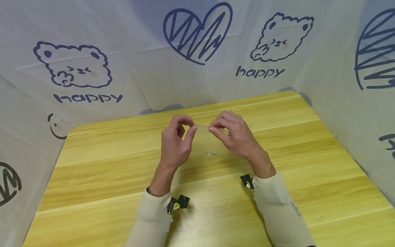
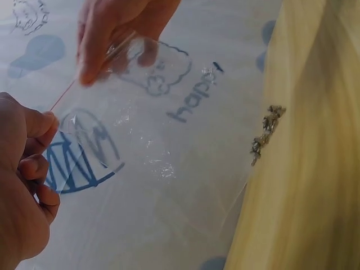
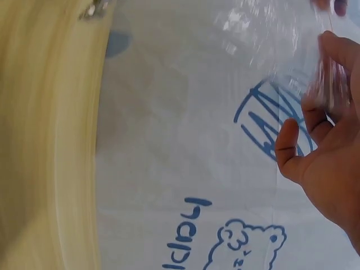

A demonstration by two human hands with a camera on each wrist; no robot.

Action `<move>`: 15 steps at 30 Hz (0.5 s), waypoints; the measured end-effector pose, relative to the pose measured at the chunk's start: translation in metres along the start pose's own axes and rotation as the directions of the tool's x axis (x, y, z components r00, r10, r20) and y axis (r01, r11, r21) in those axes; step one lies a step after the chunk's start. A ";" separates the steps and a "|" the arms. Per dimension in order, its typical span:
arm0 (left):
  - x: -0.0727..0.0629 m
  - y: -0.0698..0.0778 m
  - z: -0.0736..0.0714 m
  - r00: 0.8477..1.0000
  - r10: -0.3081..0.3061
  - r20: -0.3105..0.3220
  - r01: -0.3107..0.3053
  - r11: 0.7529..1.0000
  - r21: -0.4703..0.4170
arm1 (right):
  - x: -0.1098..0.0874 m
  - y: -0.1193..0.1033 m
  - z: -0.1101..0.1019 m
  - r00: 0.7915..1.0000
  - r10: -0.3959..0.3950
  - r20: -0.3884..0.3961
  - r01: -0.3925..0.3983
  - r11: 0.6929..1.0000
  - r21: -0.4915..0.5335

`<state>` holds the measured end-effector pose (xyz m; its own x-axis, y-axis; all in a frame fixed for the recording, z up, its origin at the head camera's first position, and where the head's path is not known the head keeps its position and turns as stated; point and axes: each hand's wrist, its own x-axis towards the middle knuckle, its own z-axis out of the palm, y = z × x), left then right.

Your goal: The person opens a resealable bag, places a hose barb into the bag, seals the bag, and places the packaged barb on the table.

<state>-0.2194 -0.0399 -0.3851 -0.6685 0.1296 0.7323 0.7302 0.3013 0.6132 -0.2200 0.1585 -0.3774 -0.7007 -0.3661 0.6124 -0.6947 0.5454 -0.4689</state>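
Note:
A clear plastic zip bag (image 2: 152, 140) hangs upright between my hands, a thin red line running along its top edge in the left wrist view. Thumb and forefinger of my left hand (image 1: 176, 144) pinch one end of that edge. The other end is pinched by my right hand (image 1: 236, 137), so the edge is stretched between them. At the bottom of the bag lies a cluster of small, shiny, metallic-looking pieces (image 2: 267, 135), too small to make out by kind. In the right wrist view, crinkled plastic shows beside my right fingers.
Below my hands is a yellow wood-grain table (image 1: 108, 171). Behind it, a white cloth (image 1: 139, 75) with blue hearts, bears and the word "happy" hangs past the far edge and both sides. Small black devices (image 1: 184, 201) stick out from both sleeves.

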 end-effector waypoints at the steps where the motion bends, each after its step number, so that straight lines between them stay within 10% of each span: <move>1: 0.000 -0.001 -0.002 1.000 -0.010 -0.013 0.010 1.000 -0.010 | 0.000 0.001 -0.001 1.000 0.004 0.004 -0.004 1.000 0.000; 15: 0.005 -0.006 -0.022 0.996 -0.074 -0.045 0.072 0.996 -0.047 | -0.006 0.013 -0.022 0.998 0.068 0.014 -0.068 0.997 -0.044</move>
<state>-0.2240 -0.0617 -0.3786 -0.7134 0.0644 0.6977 0.6863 0.2651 0.6773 -0.2216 0.1840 -0.3733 -0.7488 -0.3381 0.5701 -0.6378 0.6015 -0.4810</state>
